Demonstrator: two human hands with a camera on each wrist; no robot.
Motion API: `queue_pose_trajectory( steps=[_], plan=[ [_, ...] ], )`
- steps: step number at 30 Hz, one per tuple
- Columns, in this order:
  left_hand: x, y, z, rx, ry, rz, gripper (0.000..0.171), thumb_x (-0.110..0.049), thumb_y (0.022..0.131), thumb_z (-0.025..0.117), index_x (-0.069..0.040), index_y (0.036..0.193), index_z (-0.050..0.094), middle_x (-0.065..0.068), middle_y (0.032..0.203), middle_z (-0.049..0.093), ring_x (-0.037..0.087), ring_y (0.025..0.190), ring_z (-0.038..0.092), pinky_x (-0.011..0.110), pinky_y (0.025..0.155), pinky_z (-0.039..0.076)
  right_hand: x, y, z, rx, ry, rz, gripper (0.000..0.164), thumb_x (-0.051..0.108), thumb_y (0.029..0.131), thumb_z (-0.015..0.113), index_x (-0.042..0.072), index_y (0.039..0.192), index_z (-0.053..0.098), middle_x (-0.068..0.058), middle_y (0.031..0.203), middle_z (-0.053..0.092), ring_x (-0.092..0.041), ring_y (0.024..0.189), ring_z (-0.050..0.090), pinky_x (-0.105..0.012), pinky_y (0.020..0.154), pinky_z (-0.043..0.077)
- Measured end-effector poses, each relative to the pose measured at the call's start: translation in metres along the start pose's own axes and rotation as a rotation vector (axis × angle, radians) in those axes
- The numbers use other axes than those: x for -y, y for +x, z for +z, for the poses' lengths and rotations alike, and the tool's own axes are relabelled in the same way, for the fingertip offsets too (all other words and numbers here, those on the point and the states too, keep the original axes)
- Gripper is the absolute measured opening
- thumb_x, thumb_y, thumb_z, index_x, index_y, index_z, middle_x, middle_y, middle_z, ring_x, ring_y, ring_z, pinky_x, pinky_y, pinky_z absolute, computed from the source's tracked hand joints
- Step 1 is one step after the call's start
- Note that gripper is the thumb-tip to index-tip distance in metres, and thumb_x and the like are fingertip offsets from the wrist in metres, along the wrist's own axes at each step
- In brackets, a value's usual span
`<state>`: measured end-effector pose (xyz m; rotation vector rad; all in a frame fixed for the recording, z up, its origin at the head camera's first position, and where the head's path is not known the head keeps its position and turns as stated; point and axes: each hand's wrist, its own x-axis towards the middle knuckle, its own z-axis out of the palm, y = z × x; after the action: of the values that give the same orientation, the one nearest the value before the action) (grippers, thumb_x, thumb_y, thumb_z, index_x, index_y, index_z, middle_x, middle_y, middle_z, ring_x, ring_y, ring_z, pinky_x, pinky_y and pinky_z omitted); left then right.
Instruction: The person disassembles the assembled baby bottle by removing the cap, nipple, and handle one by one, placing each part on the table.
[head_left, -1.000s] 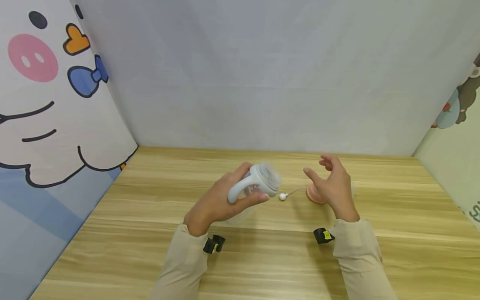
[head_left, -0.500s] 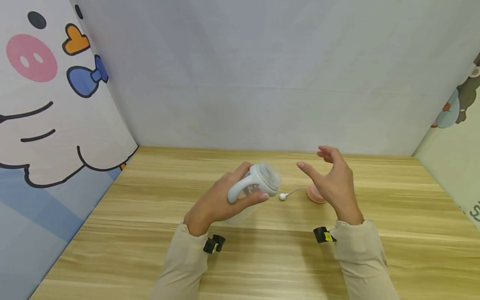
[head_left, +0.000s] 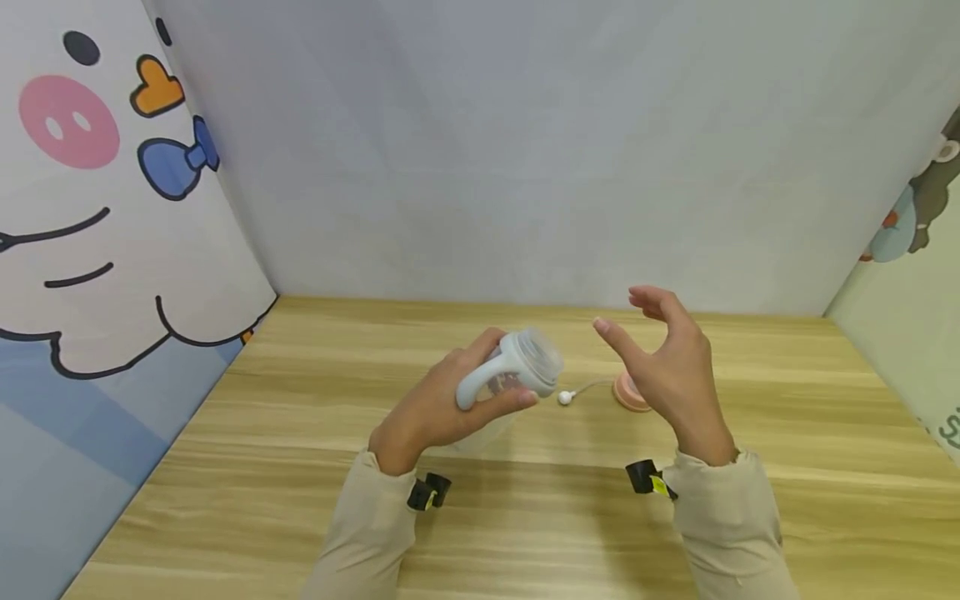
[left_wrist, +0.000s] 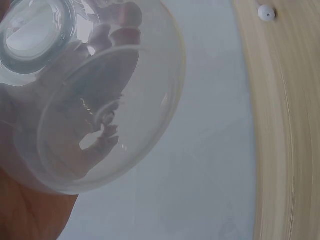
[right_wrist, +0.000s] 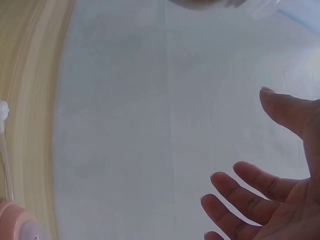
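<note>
My left hand [head_left: 442,404] grips a clear baby bottle [head_left: 538,358] with a pale blue handle. It is tilted, its uncovered neck pointing up and to the right. The left wrist view looks through the transparent bottom of the bottle [left_wrist: 155,110], with fingers showing behind it. Nothing is in my right hand [head_left: 678,383], raised with thumb and fingers spread apart. Partly hidden behind that hand, a pink lid [head_left: 627,395] lies on the table. A thin straw [head_left: 596,382] runs left from it to a white ball [head_left: 565,398].
The wood-grain table [head_left: 525,533] ends at a pale grey cloth backdrop [head_left: 510,183]. To the left stands a cartoon-printed panel [head_left: 112,192], and a pale green one [head_left: 915,333] borders the right. Each wrist bears a small black camera mount [head_left: 430,492].
My right hand has lifted from beside the pink lid, moving up the view with its thumb and fingers still spread. The left hand and bottle have stayed nearly in place.
</note>
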<state>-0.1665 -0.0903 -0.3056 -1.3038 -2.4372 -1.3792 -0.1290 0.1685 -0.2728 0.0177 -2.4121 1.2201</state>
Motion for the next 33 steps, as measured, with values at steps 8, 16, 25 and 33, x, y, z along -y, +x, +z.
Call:
queue_pose_trajectory(
  steps=[8,16,25,33],
  plan=[
    [0.001,-0.001,0.001,0.001,-0.002,-0.004,0.042,-0.025,0.095,0.072,-0.014,0.13,0.051,-0.001,0.091,0.07,0.019,0.071,0.062,0.026,0.064,0.052,0.012,-0.006,0.001,-0.003,0.036,-0.067,0.057,0.041,0.092,0.073,0.014,0.139,0.055,-0.006,0.142,0.059,-0.03,0.134,0.05,-0.058,0.112,0.034],
    [-0.001,-0.001,0.0,-0.004,0.002,0.009,0.041,-0.022,0.094,0.072,-0.013,0.128,0.052,-0.001,0.09,0.069,0.017,0.07,0.062,0.026,0.064,0.052,0.023,-0.012,0.003,0.006,0.034,-0.137,0.053,0.035,0.094,0.072,0.013,0.138,0.055,-0.007,0.141,0.059,-0.03,0.133,0.05,-0.059,0.109,0.037],
    [-0.001,-0.002,-0.001,-0.004,-0.004,0.001,0.041,-0.023,0.095,0.072,-0.013,0.128,0.051,-0.002,0.089,0.069,0.008,0.068,0.06,0.026,0.063,0.052,0.03,-0.018,0.012,0.038,0.046,-0.207,0.047,0.03,0.094,0.072,0.013,0.136,0.058,-0.006,0.137,0.062,-0.028,0.128,0.054,-0.053,0.108,0.039],
    [-0.001,-0.002,-0.002,0.003,-0.007,0.019,0.041,-0.023,0.096,0.071,-0.012,0.129,0.05,-0.001,0.09,0.069,0.007,0.067,0.06,0.026,0.062,0.052,0.037,-0.023,0.02,0.14,0.058,-0.258,0.046,0.028,0.095,0.072,0.017,0.137,0.058,-0.002,0.138,0.061,-0.026,0.129,0.054,-0.051,0.111,0.037]
  ],
)
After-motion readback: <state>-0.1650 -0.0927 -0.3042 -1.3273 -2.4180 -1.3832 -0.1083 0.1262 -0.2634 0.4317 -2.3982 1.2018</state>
